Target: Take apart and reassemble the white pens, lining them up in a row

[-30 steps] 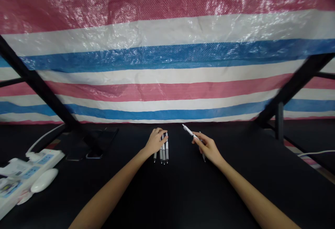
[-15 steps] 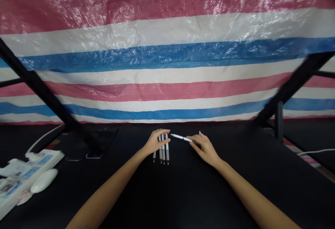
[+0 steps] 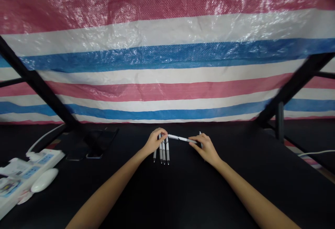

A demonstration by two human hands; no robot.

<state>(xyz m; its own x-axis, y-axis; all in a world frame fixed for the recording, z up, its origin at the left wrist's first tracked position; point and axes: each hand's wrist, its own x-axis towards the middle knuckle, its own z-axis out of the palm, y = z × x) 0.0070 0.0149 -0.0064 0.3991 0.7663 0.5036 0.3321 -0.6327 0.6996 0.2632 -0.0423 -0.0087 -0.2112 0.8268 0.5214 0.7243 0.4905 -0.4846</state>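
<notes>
A white pen with a grey grip (image 3: 179, 138) lies nearly level between my two hands. The thumb and fingers of my right hand (image 3: 205, 147) are closed on its grey end. My left hand (image 3: 156, 141) pinches at the pen's white end, thumb and forefinger together. Under and beside my left hand, several similar pens (image 3: 164, 152) lie side by side on the black table (image 3: 167, 194), grey ends toward me; their upper ends are partly covered by the fingers. Another pen (image 3: 200, 132) is mostly hidden behind my right hand, only its ends showing.
At the left are a white power strip (image 3: 34, 169) with plugs and a white computer mouse (image 3: 45, 180). Dark flat devices, perhaps phones (image 3: 94, 155), lie by the left black bar (image 3: 52, 100). A striped plastic sheet (image 3: 167, 93) hangs behind the table.
The pen in my right hand has shifted slightly left and its left end now meets my left fingertips. My left thumb and forefinger have closed together.
</notes>
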